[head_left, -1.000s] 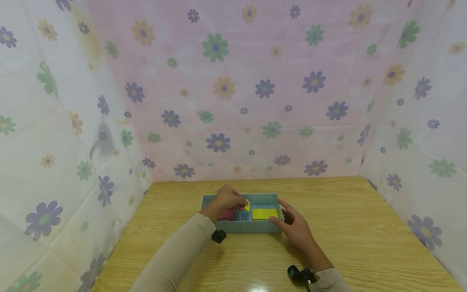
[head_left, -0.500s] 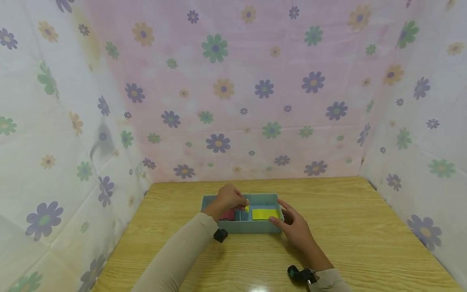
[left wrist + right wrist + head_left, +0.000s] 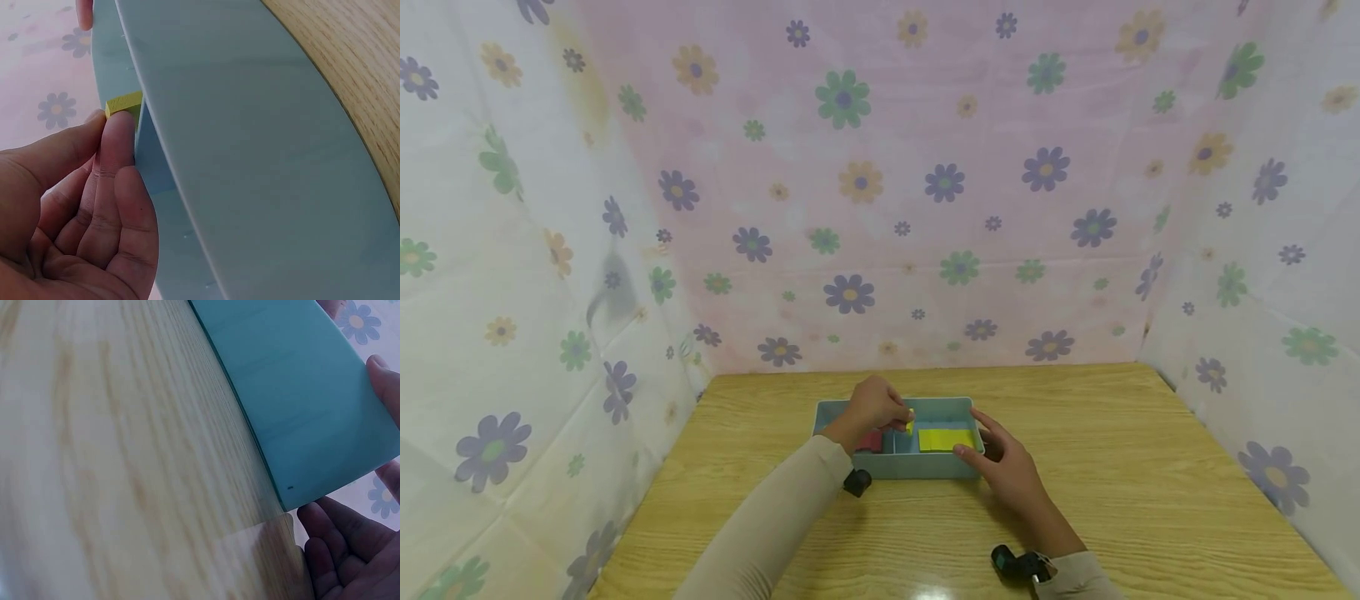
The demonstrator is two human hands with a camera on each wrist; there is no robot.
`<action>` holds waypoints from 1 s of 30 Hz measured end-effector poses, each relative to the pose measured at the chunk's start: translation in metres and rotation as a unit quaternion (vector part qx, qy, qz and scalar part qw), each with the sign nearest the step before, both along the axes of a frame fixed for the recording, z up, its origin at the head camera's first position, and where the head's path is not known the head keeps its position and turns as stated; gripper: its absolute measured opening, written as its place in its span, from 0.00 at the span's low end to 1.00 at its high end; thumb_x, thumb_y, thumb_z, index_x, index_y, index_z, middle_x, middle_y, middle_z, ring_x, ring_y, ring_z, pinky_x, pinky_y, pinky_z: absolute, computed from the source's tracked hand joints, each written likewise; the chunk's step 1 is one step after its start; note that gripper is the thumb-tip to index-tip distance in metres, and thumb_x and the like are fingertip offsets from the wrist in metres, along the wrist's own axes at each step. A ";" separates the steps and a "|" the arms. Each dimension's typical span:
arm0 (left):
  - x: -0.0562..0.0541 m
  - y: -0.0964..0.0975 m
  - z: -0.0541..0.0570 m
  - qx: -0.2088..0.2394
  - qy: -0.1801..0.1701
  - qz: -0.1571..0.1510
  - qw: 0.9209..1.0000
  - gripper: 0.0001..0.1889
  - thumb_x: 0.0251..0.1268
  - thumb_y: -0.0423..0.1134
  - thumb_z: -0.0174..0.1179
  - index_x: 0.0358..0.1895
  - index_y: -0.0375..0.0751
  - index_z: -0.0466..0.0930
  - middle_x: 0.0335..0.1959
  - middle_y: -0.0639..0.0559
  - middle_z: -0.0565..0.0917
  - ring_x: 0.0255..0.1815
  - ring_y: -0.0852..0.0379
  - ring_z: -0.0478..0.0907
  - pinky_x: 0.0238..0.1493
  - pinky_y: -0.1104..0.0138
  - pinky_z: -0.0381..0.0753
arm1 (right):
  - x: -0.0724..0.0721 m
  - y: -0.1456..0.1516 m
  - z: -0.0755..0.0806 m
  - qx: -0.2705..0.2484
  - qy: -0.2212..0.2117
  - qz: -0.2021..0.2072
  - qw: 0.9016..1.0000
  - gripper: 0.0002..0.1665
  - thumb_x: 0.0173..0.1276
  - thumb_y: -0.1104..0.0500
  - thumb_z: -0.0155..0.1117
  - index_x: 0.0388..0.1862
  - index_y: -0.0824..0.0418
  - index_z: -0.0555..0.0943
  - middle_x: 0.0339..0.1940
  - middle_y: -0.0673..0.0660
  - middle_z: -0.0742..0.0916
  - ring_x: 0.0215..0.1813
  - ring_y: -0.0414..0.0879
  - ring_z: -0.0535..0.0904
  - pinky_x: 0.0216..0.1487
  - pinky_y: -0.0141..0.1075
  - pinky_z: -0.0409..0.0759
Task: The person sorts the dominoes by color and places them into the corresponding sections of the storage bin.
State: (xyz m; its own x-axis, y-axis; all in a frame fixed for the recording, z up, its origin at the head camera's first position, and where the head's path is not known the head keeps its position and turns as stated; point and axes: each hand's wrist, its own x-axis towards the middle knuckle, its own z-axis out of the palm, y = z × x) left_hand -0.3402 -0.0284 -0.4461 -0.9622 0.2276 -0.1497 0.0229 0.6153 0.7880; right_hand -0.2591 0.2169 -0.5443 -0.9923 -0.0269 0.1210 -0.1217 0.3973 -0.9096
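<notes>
A pale blue-green divided box (image 3: pixel 880 468) stands on the wooden table. My left hand (image 3: pixel 874 406) reaches over it and pinches a small yellow wooden block (image 3: pixel 125 101) between thumb and fingertips, just right of the divider (image 3: pixel 894 443). In the right compartment several yellow blocks (image 3: pixel 946 440) lie side by side along the front wall. Red blocks (image 3: pixel 870 442) show in the left compartment, partly hidden by my left wrist. My right hand (image 3: pixel 1011 472) holds the box's right end, thumb over the front corner and fingers along the side.
The wooden table (image 3: pixel 1150 483) extends around the box on all sides. Flower-patterned cloth (image 3: pixel 880 208) hangs behind it and at both sides. A black wrist camera (image 3: pixel 1018 565) sits at my right cuff, another black camera (image 3: pixel 857 482) beneath my left wrist.
My left hand has shifted slightly right, and the yellow block in its fingertips has turned from a slanted face to a narrower, more upright view. The right hand and box stay put.
</notes>
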 end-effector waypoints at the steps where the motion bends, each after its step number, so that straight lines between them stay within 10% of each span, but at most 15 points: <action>1: 0.001 0.000 0.001 0.000 0.000 0.001 1.000 0.06 0.59 0.35 0.76 0.30 0.36 0.92 0.21 0.49 0.89 0.32 0.48 0.92 0.32 0.62 0.89 | 0.000 0.000 0.000 0.000 0.000 0.000 1.000 0.47 0.66 0.35 0.71 0.81 0.38 0.63 0.73 0.61 0.79 0.66 0.55 0.82 0.58 0.45 0.86; 14: 0.004 0.001 0.005 0.006 -0.022 -0.001 1.000 0.10 0.67 0.38 0.70 0.37 0.32 0.92 0.26 0.47 0.91 0.36 0.47 0.92 0.41 0.56 0.91 | 0.002 -0.001 0.000 -0.010 -0.002 0.002 1.000 0.47 0.67 0.36 0.71 0.81 0.39 0.63 0.73 0.61 0.79 0.66 0.55 0.82 0.57 0.41 0.86; 21: 0.022 0.007 0.015 0.097 -0.102 -0.019 0.990 0.36 0.74 0.56 0.61 0.67 0.24 0.72 0.67 0.32 0.78 0.55 0.41 0.87 0.61 0.48 0.83 | 0.001 0.004 -0.001 0.000 -0.001 0.001 1.000 0.48 0.67 0.34 0.70 0.82 0.37 0.62 0.73 0.59 0.80 0.65 0.54 0.82 0.56 0.42 0.86; 30: 0.042 0.029 0.011 0.029 -0.104 -0.062 0.992 0.46 0.74 0.74 0.43 0.79 0.39 0.64 0.82 0.39 0.61 0.74 0.31 0.68 0.71 0.35 0.68 | -0.002 0.005 -0.005 0.000 0.012 0.011 1.000 0.48 0.68 0.35 0.70 0.83 0.40 0.62 0.73 0.60 0.79 0.67 0.57 0.82 0.60 0.45 0.85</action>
State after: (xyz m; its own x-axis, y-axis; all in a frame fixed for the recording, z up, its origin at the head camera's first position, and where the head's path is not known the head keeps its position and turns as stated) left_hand -0.2985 0.0001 -0.4346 -0.8765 0.3554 -0.3247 -0.0712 0.5714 0.8176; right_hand -0.2613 0.2217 -0.5497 -0.9883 -0.0492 0.1441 -0.1518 0.3950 -0.9060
